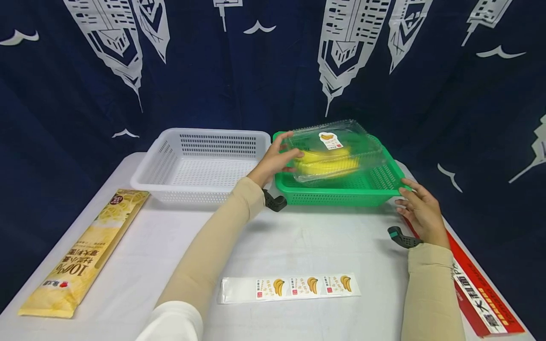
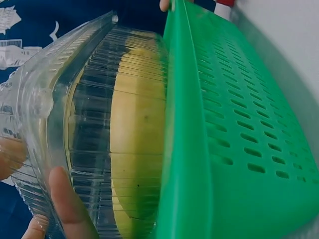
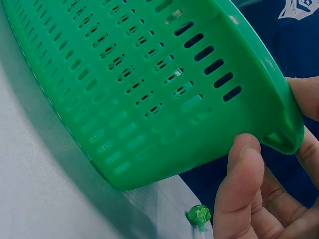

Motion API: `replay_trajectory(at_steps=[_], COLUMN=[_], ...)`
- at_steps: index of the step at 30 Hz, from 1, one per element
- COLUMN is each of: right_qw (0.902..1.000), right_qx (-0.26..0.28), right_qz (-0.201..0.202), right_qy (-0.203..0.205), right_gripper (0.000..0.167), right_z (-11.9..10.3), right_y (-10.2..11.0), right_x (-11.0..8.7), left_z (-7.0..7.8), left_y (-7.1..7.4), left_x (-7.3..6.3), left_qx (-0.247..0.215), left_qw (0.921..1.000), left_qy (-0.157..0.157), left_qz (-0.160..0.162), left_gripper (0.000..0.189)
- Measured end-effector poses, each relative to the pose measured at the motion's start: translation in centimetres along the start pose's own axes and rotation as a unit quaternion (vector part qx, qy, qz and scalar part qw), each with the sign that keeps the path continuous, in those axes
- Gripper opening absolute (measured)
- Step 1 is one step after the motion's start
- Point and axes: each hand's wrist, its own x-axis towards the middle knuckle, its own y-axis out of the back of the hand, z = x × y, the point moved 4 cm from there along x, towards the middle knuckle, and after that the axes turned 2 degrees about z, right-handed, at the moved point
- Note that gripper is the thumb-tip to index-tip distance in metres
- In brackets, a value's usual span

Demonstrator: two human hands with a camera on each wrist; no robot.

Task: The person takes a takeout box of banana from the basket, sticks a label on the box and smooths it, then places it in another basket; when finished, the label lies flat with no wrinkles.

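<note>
My left hand (image 1: 277,158) grips the left end of a clear plastic clamshell box (image 1: 367,149). A banana label (image 1: 330,140) is on its lid, and yellow bananas (image 1: 326,166) show through the plastic. The box sits tilted over the green basket (image 1: 332,196), partly within its rim. In the left wrist view, fingers (image 2: 70,204) press the clear wall beside the basket's rim. At the basket's front right corner, my right hand (image 1: 420,210) pinches the rim, the thumb (image 3: 246,169) outside and other fingers at the lip.
To the left stands a white basket (image 1: 192,195). A yellow spaghetti bag (image 1: 85,251) lies at the left edge, a red box (image 1: 486,293) at the right edge. In front is a strip of banana stickers (image 1: 290,288). A green wrapped candy (image 3: 199,215) lies near the basket.
</note>
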Motion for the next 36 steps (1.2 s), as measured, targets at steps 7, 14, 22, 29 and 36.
replay_trajectory(at_steps=[7,14,22,29,36], right_qw=[0.9999,0.9999,0.9999,0.9998,0.9999], right_qx=[-0.007,-0.012,-0.007,-0.008,-0.002], right_qz=[0.007,0.011,0.01,0.016,0.013], right_qy=[0.0,0.001,-0.006,-0.001,-0.004], right_gripper=[0.026,0.025,0.025,0.024,0.025], right_z=[0.0,0.0,0.1,0.1,0.1], right_y=[-0.1,0.0,0.0,0.0,-0.1], right_x=[0.1,0.3,0.1,0.2,0.2], left_z=[-0.6,-0.9,-1.1,-1.0,-0.8], left_y=[-0.8,-1.6,-2.2,-2.4,-2.4], left_x=[0.6,0.8,1.0,1.0,1.2], left_qx=[0.01,0.047,0.08,0.087,0.125], left_qw=[0.9996,0.9983,0.9962,0.9954,0.9914], left_qy=[0.017,0.029,0.033,0.04,0.037], left_qz=[0.019,0.018,0.007,0.002,-0.002], left_gripper=[0.076,0.08,0.08,0.082,0.08])
